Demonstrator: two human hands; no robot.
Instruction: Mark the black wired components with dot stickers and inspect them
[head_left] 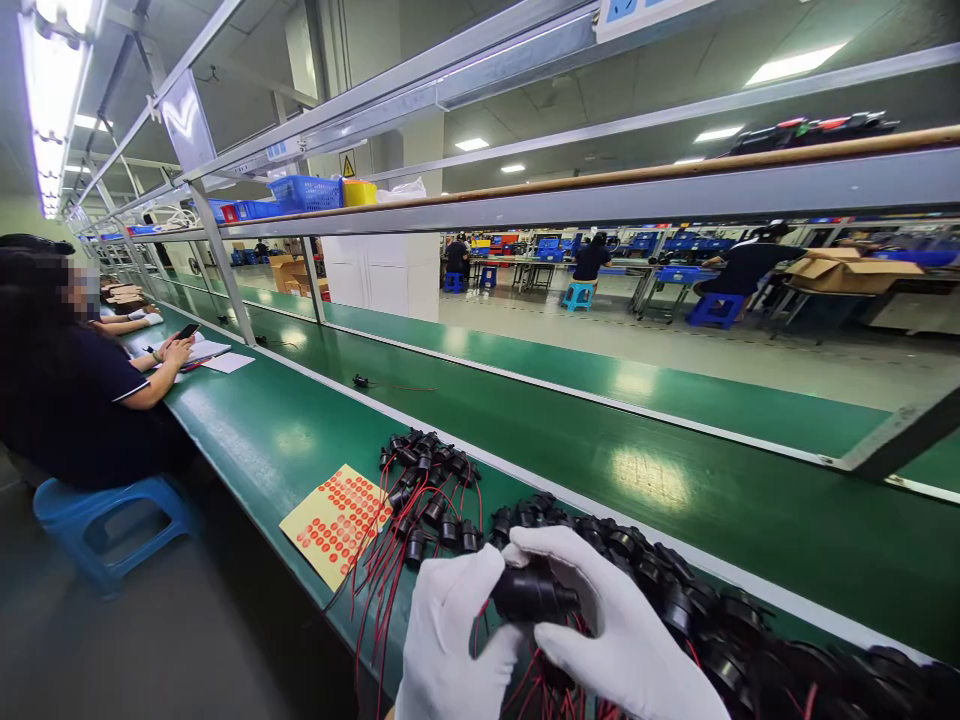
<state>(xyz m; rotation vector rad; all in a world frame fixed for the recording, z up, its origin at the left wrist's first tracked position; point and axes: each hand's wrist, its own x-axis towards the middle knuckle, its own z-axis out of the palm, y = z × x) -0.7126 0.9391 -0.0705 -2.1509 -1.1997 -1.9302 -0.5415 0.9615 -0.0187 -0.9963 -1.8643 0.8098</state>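
Both my hands wear white gloves and meet over the near edge of the green bench. Between them is a black cylindrical part with a stepped body (534, 594), much like the wired black parts around it. My left hand (454, 632) grips its left end with thumb and fingers. Around its right end curves my right hand (619, 625), thumb below and fingers above. Several similar black parts with red wires (424, 490) lie just beyond my left hand. A denser row of them (679, 600) runs along the bench to the right. A yellow sheet of round red stickers (337, 525) lies to the left.
A green conveyor belt (480, 415) runs behind the bench's white edge strip, with one black wired part (361, 381) on it. A metal shelf frame (221, 265) stands over it. At the left, a person (67, 370) sits on a blue stool (112, 510), holding a phone (187, 331).
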